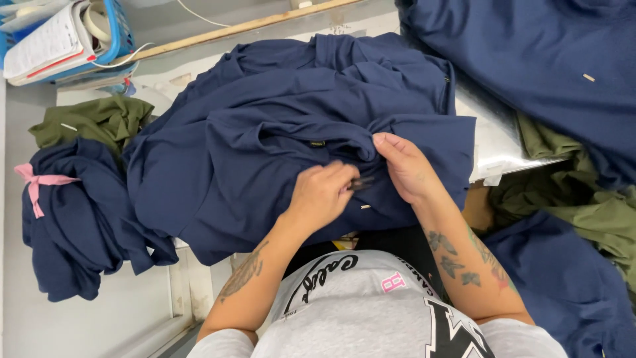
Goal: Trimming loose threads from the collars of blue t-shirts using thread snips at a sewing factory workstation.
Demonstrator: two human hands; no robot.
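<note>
Fingers of the left hand close around a small dark tool; the right hand pinches the navy garment on the table; keep the fold taut, I think.

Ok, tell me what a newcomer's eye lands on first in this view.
First, the big navy garment heaped across the middle of the table, with the left hand and right hand pinching its fabric at the near edge; a small dark tool shows between them. Next, the navy bundle tied with a pink strip at the left, and the blue basket of papers in the top left corner.
</note>
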